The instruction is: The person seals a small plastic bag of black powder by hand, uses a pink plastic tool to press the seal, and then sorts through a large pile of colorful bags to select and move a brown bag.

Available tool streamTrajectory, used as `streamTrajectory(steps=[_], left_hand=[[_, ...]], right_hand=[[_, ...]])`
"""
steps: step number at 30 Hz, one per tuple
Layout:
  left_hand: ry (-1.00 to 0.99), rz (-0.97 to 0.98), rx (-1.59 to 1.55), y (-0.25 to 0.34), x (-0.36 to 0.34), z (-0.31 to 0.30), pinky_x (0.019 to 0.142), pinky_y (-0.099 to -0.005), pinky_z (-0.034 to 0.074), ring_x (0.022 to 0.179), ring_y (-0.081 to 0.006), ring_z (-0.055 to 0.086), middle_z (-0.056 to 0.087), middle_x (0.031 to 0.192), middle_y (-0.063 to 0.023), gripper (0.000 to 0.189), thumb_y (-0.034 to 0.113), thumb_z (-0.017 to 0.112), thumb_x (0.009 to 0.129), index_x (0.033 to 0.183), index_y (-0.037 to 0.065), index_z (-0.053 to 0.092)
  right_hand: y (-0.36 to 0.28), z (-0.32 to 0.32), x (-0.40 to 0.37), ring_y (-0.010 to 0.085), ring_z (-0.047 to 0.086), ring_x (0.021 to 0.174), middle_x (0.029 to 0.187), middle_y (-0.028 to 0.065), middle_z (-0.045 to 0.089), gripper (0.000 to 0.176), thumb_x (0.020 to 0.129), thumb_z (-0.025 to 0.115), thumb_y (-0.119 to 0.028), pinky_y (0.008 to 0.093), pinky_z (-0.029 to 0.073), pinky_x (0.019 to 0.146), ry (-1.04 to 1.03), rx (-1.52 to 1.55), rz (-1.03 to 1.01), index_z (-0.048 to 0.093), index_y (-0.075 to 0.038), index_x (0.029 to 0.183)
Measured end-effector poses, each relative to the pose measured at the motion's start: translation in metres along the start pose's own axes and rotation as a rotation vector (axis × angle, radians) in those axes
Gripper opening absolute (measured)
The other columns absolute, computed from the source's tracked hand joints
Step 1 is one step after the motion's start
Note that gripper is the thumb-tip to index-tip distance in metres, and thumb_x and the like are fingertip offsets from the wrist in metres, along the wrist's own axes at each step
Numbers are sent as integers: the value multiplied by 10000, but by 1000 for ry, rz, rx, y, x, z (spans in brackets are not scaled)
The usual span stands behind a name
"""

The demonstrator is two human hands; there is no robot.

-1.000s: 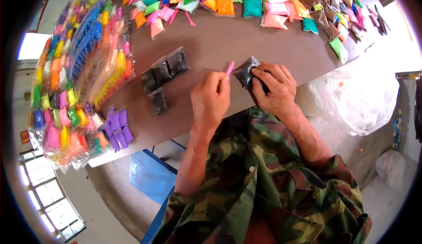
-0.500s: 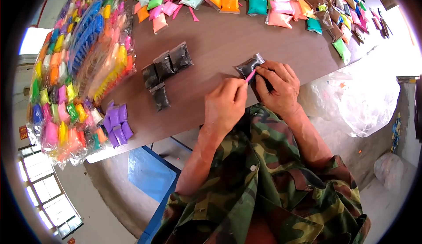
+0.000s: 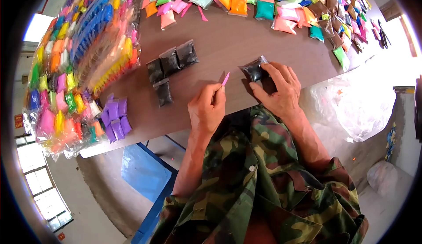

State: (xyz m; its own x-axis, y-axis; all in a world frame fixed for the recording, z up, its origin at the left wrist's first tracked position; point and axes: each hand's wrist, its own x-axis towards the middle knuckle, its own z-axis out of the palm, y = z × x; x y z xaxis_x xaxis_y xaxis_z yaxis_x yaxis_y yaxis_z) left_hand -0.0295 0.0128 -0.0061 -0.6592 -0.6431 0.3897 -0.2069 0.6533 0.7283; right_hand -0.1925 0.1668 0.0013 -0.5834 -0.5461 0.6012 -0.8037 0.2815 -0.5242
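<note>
My left hand (image 3: 207,107) pinches a thin pink stick (image 3: 225,79) that points up and to the right over the brown table (image 3: 228,41). My right hand (image 3: 278,88) rests on the table with its fingertips holding a small black packet (image 3: 253,69) against the surface. The stick's tip is a short way left of that packet and does not touch it. Several more black packets (image 3: 170,66) lie in a cluster further left on the table.
A big clear bag of multicoloured packets (image 3: 77,63) fills the left side, with purple packets (image 3: 114,118) beside it. Loose coloured packets (image 3: 263,2) cover the table's far edge. A clear plastic bag (image 3: 351,107) hangs past the right edge of the table.
My left hand has drawn the pink stick back to the left, away from the black packet it touched half a second ago. My right hand stays on the packet.
</note>
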Motion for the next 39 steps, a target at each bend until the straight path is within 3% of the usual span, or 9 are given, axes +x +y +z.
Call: streamTrajectory(steps=[11, 18, 21, 23, 29, 32, 35, 37, 39], left_hand=[[62, 30, -103, -6, 0, 3, 532, -286, 447, 570, -99, 525, 655, 752, -61, 79, 29, 797, 962, 1012, 15, 738], [96, 32, -135, -6, 0, 3, 543, -303, 469, 574, -130, 558, 669, 761, -82, 89, 36, 801, 964, 1015, 11, 733], [84, 6, -145, -4, -1, 2, 548, -309, 479, 582, -140, 574, 682, 776, -90, 86, 44, 799, 968, 1017, 10, 736], [40, -37, -120, -1, 0, -1, 616, -365, 580, 693, -263, 734, 748, 873, -123, 90, 51, 788, 967, 1021, 27, 720], [29, -13, -96, -3, 0, -1, 614, -364, 580, 694, -263, 735, 748, 877, -124, 89, 51, 787, 968, 1021, 24, 720], [57, -8, -128, -5, 0, 2, 554, -302, 471, 588, -135, 568, 680, 773, -84, 83, 54, 795, 974, 1024, 11, 746], [49, -11, -124, -3, 0, 1, 552, -311, 473, 591, -151, 584, 683, 771, -89, 80, 55, 795, 972, 1018, 14, 745], [41, -2, -103, -3, 0, 1, 553, -314, 476, 591, -157, 589, 684, 770, -92, 80, 56, 797, 969, 1015, 17, 745], [36, 7, -84, -3, 1, 1, 553, -318, 479, 592, -163, 594, 685, 769, -94, 80, 57, 800, 966, 1012, 20, 744]], right_hand=[[-3, 1, 15, 304, 699, 936, 1079, 73, 737, 394, 816, 884, -267, 427, 555, 817, -69, -200, -25, 768, -85, 1145], [11, -3, 36, 23, 602, 753, 785, 39, 665, 255, 1049, 646, -86, 230, 485, 654, 117, 421, 562, 731, 17, 1266], [17, -1, 27, 71, 642, 662, 742, 71, 694, 312, 1049, 664, -120, 262, 509, 647, 142, 376, 627, 714, -1, 1334], [16, -5, 23, 106, 670, 637, 736, 87, 703, 313, 1046, 669, -132, 282, 518, 644, 92, 212, 549, 720, -22, 1334], [8, -25, 15, 287, 702, 599, 769, 132, 741, 257, 998, 717, -169, 375, 555, 661, -79, -153, 423, 766, -70, 1231], [2, -32, 9, 295, 741, 759, 920, 138, 777, 237, 976, 735, -186, 395, 567, 731, -125, -177, 440, 782, -69, 1176], [7, -34, 6, 348, 738, 1062, 1193, 173, 762, 287, 977, 721, -205, 415, 573, 875, -8, -215, 224, 779, -58, 1217], [10, -36, 8, 401, 608, 1347, 1458, 188, 649, 417, 994, 704, -245, 470, 502, 1081, -135, -236, -50, 717, -31, 1350], [8, -31, 3, 402, 561, 1405, 1515, 188, 607, 483, 1004, 697, -264, 488, 452, 1142, -258, -268, -57, 663, -17, 1419]])
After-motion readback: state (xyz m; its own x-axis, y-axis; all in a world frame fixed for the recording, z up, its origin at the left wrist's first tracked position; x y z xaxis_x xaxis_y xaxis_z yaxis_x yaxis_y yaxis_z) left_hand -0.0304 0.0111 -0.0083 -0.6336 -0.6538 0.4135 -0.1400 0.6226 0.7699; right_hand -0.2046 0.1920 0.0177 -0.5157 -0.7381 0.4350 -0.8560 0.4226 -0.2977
